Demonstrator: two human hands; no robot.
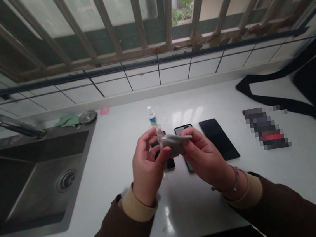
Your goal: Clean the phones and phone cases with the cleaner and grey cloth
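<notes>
My left hand (148, 163) is closed around a clear plastic phone case (160, 134), seen nearly edge-on above the counter. A folded grey cloth (175, 143) is pinched in my right hand (205, 153) and pressed against the case; my left thumb lies at the cloth's edge. Below the hands lie a dark phone (170, 164), mostly covered by my left hand, and a second phone (180, 127), partly behind my right hand. A larger black phone or flat slab (221, 139) rests just right of them. A small white spray bottle (151, 115) stands upright behind my left hand.
At left is a steel sink (78, 177) with a faucet (14, 123), a green cloth (68, 121) and a round metal drain cover (88, 116). A black strap (279, 106) and a pixelated item (267, 128) lie at right on the white counter (114, 203). Barred windows stand behind.
</notes>
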